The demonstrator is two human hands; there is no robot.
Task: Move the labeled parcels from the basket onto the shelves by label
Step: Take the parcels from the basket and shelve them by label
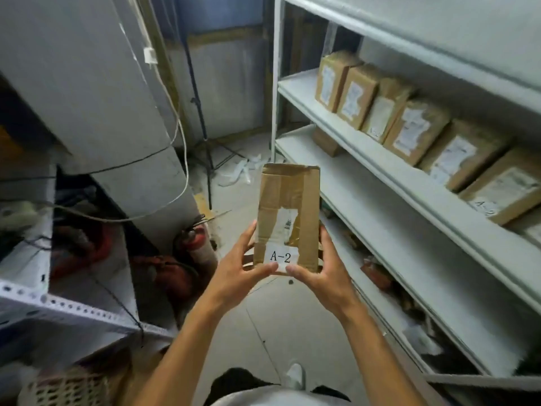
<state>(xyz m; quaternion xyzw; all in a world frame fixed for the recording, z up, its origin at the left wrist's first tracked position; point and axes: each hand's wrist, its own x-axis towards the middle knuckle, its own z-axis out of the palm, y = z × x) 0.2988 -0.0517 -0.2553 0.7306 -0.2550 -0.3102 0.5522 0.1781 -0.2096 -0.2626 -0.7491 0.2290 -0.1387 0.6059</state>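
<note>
Parcel (288, 218) labelled A-2; left hand (244, 269) and right hand (319, 271) grip its lower edges, fingers seemingly curled behind.

I see open air from the held parcel (288, 218) toward two o'clock, but the row of boxes (409, 124) fills that shelf (295, 89) except its near-left end; at nine o'clock grey cabinets (87, 83) and hanging cables (178, 127) block passage
</note>
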